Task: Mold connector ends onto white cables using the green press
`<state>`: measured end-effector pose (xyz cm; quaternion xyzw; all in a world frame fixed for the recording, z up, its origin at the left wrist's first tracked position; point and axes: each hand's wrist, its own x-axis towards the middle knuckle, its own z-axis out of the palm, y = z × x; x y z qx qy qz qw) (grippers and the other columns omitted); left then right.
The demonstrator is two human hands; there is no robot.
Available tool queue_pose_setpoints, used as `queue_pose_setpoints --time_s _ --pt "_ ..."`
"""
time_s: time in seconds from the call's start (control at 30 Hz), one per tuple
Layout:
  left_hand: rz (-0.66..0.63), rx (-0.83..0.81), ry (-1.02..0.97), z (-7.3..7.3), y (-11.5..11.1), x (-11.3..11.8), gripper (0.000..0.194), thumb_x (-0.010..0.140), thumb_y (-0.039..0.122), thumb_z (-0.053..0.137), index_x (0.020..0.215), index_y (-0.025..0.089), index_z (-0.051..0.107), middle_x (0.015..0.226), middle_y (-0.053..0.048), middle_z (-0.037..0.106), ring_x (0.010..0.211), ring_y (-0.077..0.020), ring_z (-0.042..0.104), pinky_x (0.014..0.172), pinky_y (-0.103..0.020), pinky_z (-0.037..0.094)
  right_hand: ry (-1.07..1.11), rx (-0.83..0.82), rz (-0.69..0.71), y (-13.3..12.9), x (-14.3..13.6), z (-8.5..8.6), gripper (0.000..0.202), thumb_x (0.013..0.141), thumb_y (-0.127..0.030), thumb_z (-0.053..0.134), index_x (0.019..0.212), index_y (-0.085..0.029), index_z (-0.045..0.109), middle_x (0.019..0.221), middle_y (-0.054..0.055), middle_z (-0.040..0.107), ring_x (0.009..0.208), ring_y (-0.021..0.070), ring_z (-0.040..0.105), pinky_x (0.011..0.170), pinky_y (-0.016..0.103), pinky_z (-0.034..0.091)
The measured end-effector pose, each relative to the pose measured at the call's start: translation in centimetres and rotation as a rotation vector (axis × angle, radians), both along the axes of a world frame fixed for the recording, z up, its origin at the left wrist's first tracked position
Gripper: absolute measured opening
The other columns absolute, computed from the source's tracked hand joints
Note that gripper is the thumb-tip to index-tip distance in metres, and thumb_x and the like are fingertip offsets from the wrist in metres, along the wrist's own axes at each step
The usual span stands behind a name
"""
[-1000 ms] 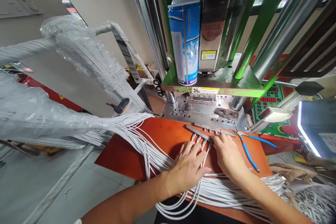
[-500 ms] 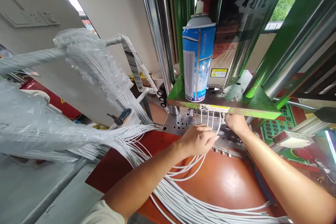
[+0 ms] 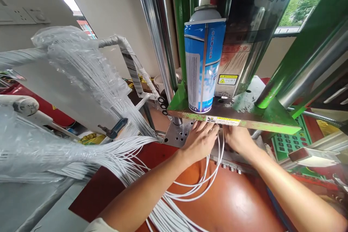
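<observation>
My left hand (image 3: 201,140) lies over the perforated metal plate (image 3: 178,132) under the green press platen (image 3: 274,125). Its fingers are bent together over white cables (image 3: 207,168), with the fingertips partly hidden below the platen's edge. Close on the right is my right hand (image 3: 239,140), back upward, its fingers out of sight beneath the same edge. Between the hands, more thin white cables (image 3: 222,148) run up under the platen. Their far ends are hidden. The cables loop down across the orange-red table (image 3: 233,195).
A blue spray can (image 3: 204,65) stands on the platen, near the front edge. Plastic-wrapped cable bundles (image 3: 89,69) hang over a wrapped rack at left. A dark blue hand tool (image 3: 115,128) rests beside them. A green button panel (image 3: 292,137) is at right.
My left hand has moved forward from above the front of the plate to under the platen's edge, taking the cables lower. My right hand stays at the edge. The view has shifted slightly closer.
</observation>
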<state>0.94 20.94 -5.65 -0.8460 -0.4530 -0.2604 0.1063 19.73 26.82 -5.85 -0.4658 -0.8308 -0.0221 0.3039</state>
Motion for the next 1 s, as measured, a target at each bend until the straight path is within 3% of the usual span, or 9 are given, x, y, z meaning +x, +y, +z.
queue_pose_setpoints --time_s 0.1,0.17,0.33,0.47,0.73,0.87,1.0 --pt "0.09 -0.019 0.042 -0.6 0.0 0.5 0.037 0.098 0.02 0.05 0.133 0.013 0.059 0.138 -0.015 0.061 0.134 -0.0312 0.051 0.122 -0.055 0.029 -0.16 0.039 0.01 -4.0 -0.8 -1.2 0.044 0.1 -0.022 0.037 0.139 -0.014 0.057 0.133 0.018 0.065 0.123 0.0338 0.057 0.109 0.054 0.039" --pt "0.121 -0.029 0.049 -0.9 0.0 0.8 0.042 0.096 0.02 0.049 0.138 0.013 0.057 0.142 -0.015 0.059 0.135 -0.0315 0.049 0.124 -0.055 0.027 -0.249 0.091 -0.019 -5.1 -1.0 -1.7 0.053 0.099 -0.017 0.037 0.151 -0.014 0.045 0.148 0.017 0.056 0.134 0.0358 0.048 0.115 0.059 0.029" --pt "0.153 0.009 0.058 -1.5 0.7 1.3 0.048 0.091 0.019 0.052 0.138 0.01 0.057 0.142 -0.017 0.06 0.133 -0.0332 0.051 0.121 -0.055 0.031 -0.288 0.063 -0.044 -4.4 -0.7 -1.2 0.041 0.103 -0.018 0.035 0.137 -0.011 0.056 0.132 0.019 0.066 0.119 0.0342 0.056 0.102 0.052 0.037" --pt "0.141 0.057 0.029 -2.3 1.4 1.2 0.044 0.091 0.02 0.052 0.133 0.011 0.061 0.138 -0.016 0.063 0.129 -0.0331 0.054 0.117 -0.054 0.035 -0.309 0.121 -0.001 -4.0 -0.6 -0.9 0.044 0.103 -0.017 0.035 0.142 -0.008 0.052 0.137 0.019 0.062 0.122 0.0339 0.055 0.105 0.051 0.034" --pt "0.122 0.128 -0.011 -3.7 2.5 1.2 0.039 0.09 0.02 0.054 0.126 0.01 0.065 0.126 -0.015 0.069 0.118 -0.0313 0.06 0.111 -0.05 0.039 -0.255 0.136 -0.024 -3.2 -1.2 -2.7 0.041 0.102 -0.019 0.038 0.134 -0.008 0.059 0.129 0.021 0.065 0.116 0.0344 0.056 0.104 0.051 0.036" --pt "0.135 0.086 -0.025 -2.9 2.5 1.7 0.039 0.09 0.02 0.055 0.126 0.011 0.066 0.125 -0.015 0.069 0.118 -0.03 0.061 0.111 -0.05 0.041 -0.183 0.133 -0.051 -2.6 -1.8 -3.0 0.042 0.103 -0.02 0.036 0.135 -0.005 0.058 0.127 0.022 0.066 0.117 0.0345 0.058 0.106 0.053 0.039" --pt "0.1 0.012 -0.088 -0.8 1.1 0.8 0.048 0.101 0.027 0.049 0.148 0.017 0.052 0.145 -0.015 0.058 0.137 -0.0273 0.053 0.121 -0.051 0.034 -0.141 0.153 -0.027 -3.9 -0.5 -1.1 0.048 0.107 -0.032 0.035 0.146 -0.008 0.048 0.138 0.021 0.062 0.128 0.0312 0.056 0.111 0.051 0.041"
